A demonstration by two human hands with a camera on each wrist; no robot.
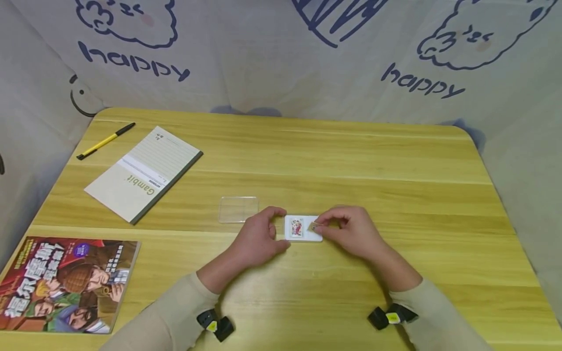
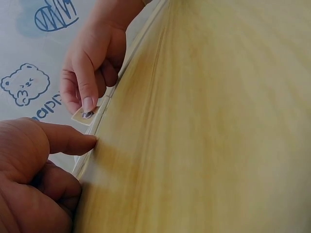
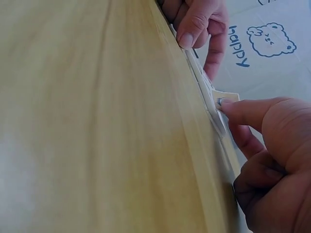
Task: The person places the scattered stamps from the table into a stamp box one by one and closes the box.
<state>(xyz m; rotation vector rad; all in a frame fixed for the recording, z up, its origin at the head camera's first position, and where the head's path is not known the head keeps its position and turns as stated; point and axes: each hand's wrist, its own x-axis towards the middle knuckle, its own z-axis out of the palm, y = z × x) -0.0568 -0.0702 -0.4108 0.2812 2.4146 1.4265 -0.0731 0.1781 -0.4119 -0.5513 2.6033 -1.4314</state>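
Head view: white box (image 1: 312, 237) lies flat on the table (image 1: 395, 170), approx. mid, w/ a picture card (image 1: 296, 227) in its L half; small card (image 1: 312, 226) is tilted over the R half, pinched betw. thumb & forefinger of the R hand (image 1: 354, 231). Can't tell if it's touching the box. L hand (image 1: 258, 239) has thumb & forefinger spread, one at each corner of the box's L end, prob. bracing it; its other fingers look curled in. Main risk, I'd judge: small card slips, bc the pinch looks to be near one side only, w/ little grip area. If it dropped at that tilt it could land crooked, catch the box edge or skid onto the table. 2nd risk: a hard push on the R side could swing the box, since L hand only has the far end. Picture card could get nudged too if the small one slid L into it. Clear lid (image 1: 238, 209), just beside the L hand, could get knocked by careless knuckles.
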